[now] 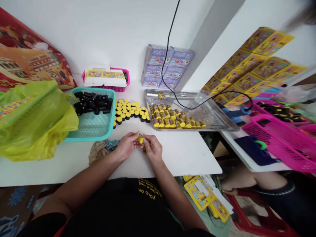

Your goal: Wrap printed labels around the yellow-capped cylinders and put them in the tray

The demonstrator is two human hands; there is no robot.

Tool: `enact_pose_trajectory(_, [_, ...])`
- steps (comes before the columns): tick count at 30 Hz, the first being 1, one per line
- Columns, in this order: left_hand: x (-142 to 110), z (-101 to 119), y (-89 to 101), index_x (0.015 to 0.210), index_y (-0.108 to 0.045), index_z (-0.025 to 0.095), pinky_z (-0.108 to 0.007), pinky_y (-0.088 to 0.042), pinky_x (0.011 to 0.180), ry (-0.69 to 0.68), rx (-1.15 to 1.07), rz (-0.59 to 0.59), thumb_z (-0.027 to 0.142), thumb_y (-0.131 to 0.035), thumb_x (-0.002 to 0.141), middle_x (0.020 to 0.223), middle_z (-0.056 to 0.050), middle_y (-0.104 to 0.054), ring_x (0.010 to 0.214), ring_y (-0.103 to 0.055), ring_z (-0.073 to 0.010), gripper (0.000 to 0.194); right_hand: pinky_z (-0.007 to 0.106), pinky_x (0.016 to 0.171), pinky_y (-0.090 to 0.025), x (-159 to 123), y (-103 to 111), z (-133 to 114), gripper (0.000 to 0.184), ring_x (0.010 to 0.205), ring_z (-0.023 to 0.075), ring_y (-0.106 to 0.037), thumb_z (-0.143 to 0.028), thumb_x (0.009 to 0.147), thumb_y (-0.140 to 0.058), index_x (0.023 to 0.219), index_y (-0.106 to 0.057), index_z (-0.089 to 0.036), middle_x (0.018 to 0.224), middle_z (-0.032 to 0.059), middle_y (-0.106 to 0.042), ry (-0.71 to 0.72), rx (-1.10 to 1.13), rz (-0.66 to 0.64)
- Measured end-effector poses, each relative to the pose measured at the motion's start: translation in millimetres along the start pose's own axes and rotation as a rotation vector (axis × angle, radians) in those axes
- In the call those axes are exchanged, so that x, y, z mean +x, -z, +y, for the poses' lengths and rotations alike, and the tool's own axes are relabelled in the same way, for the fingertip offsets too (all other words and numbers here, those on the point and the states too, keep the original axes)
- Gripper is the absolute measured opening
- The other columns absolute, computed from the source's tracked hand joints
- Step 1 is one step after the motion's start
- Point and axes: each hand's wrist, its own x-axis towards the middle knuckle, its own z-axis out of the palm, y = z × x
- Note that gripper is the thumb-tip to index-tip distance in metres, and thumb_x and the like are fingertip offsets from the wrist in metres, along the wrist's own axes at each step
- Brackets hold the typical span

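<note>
My left hand [127, 144] and my right hand [153, 148] meet over the front of the white table [187, 154]. Both pinch a small yellow-capped tube [141, 138] between their fingertips. Just beyond them stands a cluster of black tubes with yellow caps [130, 111]. To its right a metal tray [217, 120] holds rows of yellow labelled tubes [175, 119]. A teal basket [95, 126] at the left holds several bare black tubes [92, 102].
A yellow-green plastic bag [34, 118] lies at the left. A pink basket with card packs [106, 78] and purple boxes [165, 67] stand at the back. A black cable [170, 49] hangs over the tray. Pink baskets [278, 138] and another person's legs [249, 182] are at the right.
</note>
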Motion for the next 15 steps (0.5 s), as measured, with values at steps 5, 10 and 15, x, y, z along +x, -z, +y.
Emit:
enact_pose_trajectory(5, [-0.4,1.3,0.1,0.073,-0.050,0.016,-0.024,-0.046,0.049,-0.003,0.070,0.023,0.037,-0.074,0.073,0.062,-0.002,-0.063,0.050,-0.060,-0.0132,0.032,0.029,0.068,-0.050,-1.1,0.5,-2.8,0.020,0.073,0.0142,-0.059,-0.021,0.094,-0.049,0.108,-0.063,-0.022,0.083,0.0025,-0.062,0.071,-0.010,-0.038])
enact_pose_trajectory(10, [-3.2,1.4,-1.6,0.071,-0.047,0.017,-0.021,-0.034,0.039,0.050,0.148,0.005,0.049,-0.074,0.069,0.059,-0.001,-0.062,0.041,-0.054,-0.0109,0.041,0.026,0.065,-0.049,-2.5,-0.7,-3.4,0.016,0.068,0.0126,-0.059,-0.023,0.095,-0.047,0.097,-0.063,-0.021,0.079,0.0006,-0.061,-0.003,0.012,-0.029])
enact_pose_trajectory(15, [-5.1,0.6,-1.7,0.073,-0.048,0.018,-0.020,-0.028,0.037,0.055,0.194,-0.041,0.054,-0.073,0.069,0.052,0.001,-0.057,0.037,-0.049,-0.0092,0.043,0.027,0.065,-0.050,-3.1,0.5,-3.0,0.018,0.066,0.0135,-0.058,-0.028,0.095,-0.045,0.092,-0.060,-0.021,0.077,0.0013,-0.060,-0.019,-0.053,-0.030])
